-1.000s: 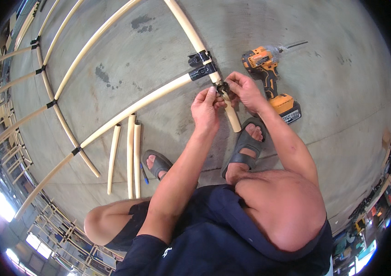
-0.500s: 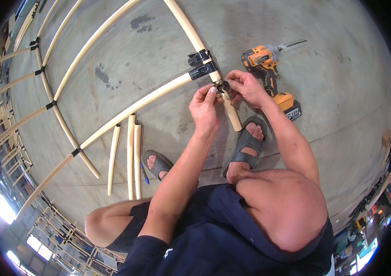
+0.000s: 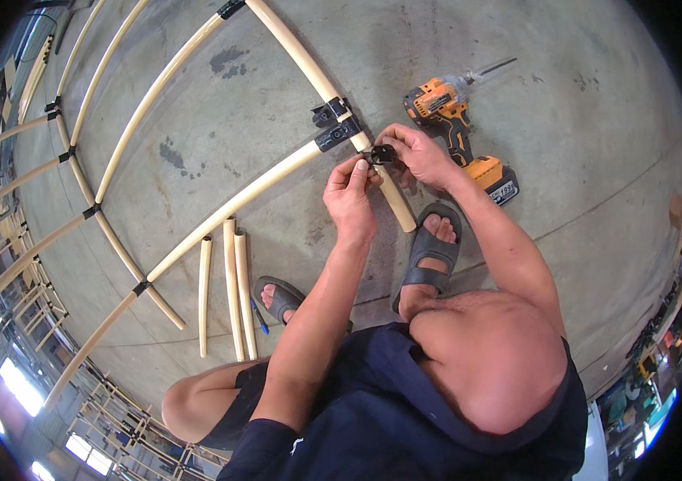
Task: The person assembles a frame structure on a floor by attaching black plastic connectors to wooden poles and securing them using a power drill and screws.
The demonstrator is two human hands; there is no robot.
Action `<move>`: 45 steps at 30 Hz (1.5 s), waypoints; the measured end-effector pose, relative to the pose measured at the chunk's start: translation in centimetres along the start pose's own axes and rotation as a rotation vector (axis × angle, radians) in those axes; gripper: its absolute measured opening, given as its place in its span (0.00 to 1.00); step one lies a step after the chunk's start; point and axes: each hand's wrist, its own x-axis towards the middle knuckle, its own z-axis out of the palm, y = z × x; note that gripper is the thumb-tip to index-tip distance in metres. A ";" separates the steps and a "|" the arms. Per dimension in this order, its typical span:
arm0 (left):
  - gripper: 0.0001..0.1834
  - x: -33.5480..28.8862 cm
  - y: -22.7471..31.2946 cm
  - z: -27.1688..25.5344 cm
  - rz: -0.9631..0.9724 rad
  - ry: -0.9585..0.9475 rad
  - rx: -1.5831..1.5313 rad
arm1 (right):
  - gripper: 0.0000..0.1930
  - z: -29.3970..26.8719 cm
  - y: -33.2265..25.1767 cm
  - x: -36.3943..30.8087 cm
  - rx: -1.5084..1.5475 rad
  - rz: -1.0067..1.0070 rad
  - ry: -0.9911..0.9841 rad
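Between my two hands is a black pipe-joint piece (image 3: 383, 155) at the cream-coloured pipe (image 3: 395, 202). My right hand (image 3: 425, 160) pinches it from the right. Thumb and fingers of my left hand (image 3: 351, 204) are closed at its left side; exactly what they grip is partly hidden. Whether the piece goes around the pipe or only rests against it, I cannot tell. Just above, a black joint (image 3: 338, 135) connects this pipe to a long side pipe (image 3: 237, 202). The short pipe end points toward my right foot.
An orange and black cordless drill (image 3: 447, 112) with a long bit lies right of my hands. Several short loose pipes (image 3: 204, 297) and a blue pen (image 3: 261, 317) lie near my left foot (image 3: 280, 298). A jointed pipe frame (image 3: 117, 228) spreads across the concrete floor at left.
The black joint piece now shows more of its open, curved shape between my fingers. My hands stay close to the same pipe, while the whole view has shifted slightly.
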 end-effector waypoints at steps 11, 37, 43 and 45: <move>0.14 -1.4 0.3 0.1 0.180 -0.043 0.183 | 0.09 1.1 0.8 -1.0 0.320 -0.040 0.028; 0.24 -2.7 0.7 1.6 0.069 0.062 -0.045 | 0.23 0.6 0.5 0.7 -0.125 0.026 -0.020; 0.23 -3.1 0.9 1.8 0.033 0.046 -0.075 | 0.16 1.7 0.2 -0.6 -0.043 -0.089 -0.009; 0.23 -3.0 0.7 2.0 0.031 0.059 -0.061 | 0.15 1.3 1.8 0.6 -0.065 -0.090 -0.014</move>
